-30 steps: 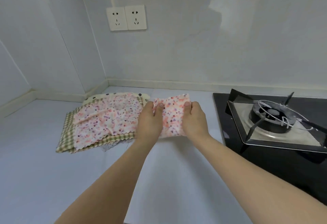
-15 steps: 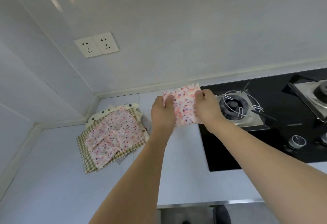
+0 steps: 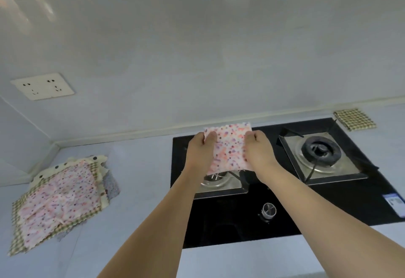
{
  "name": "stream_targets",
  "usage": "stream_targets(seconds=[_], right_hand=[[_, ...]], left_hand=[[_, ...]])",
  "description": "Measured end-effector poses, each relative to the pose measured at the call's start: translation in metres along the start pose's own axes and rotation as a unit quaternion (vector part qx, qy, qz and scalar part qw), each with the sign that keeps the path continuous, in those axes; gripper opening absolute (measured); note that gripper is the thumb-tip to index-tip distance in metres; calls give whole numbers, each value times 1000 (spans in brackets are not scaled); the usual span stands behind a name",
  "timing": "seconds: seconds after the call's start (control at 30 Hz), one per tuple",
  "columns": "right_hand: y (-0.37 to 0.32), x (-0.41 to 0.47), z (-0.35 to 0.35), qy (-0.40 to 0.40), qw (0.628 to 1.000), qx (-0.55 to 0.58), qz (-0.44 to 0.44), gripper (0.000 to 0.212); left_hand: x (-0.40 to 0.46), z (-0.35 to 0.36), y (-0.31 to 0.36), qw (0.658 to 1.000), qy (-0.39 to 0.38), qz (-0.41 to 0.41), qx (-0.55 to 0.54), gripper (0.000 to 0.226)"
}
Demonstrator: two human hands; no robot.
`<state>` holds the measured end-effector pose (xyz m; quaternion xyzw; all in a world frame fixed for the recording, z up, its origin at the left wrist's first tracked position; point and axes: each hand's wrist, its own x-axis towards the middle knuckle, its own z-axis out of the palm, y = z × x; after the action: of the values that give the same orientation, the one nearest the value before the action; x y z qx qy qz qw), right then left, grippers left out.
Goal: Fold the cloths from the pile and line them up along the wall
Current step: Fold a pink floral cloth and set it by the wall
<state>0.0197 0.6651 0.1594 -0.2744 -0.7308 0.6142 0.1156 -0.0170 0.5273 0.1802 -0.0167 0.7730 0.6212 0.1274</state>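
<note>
While hands [image 3: 230, 148] grip floral cloth [image 3: 229, 148], hob sticker [image 3: 394, 201] unreadable, blurred

The hob [image 3: 219, 229] is glossy black glass with shiny metal burner trays [image 3: 341, 168]. The floral cloth [image 3: 229, 148] is thin, matt fabric; the wall [image 3: 197, 58] looks smooth, faintly glossy.

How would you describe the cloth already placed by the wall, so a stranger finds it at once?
Start at the black stove and look past its far right corner. A small folded checked cloth lies there alone against the wall, green and beige, without flowers.
</note>
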Motion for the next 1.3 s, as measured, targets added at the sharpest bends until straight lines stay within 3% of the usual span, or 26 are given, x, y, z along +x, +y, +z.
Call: stream_targets(seconds=[0.23,0.37,0.47,0.67,1.0,1.3], right_hand=[[18,69,-82,-6,999,-19,33,16],[36,100,-134,5,998,-22,56,27],[50,118,-173,11,997,-32,74,16],[83,163,-286,9,996,-52,74,33],[120,232,-445,36,991,-43,118,26],[167,379,-578,16,981,-62,184,25]], left_hand=[[18,99,20,996,-25,-58,-57,9],[36,160,22,993,-63,-84,-61,11],[34,199,24,990,-69,-101,-73,11],[31,317,27,984,-119,-129,-25,13],[44,499,33,974,-141,-172,38,13],[119,684,37,971,-145,-147,119,16]])
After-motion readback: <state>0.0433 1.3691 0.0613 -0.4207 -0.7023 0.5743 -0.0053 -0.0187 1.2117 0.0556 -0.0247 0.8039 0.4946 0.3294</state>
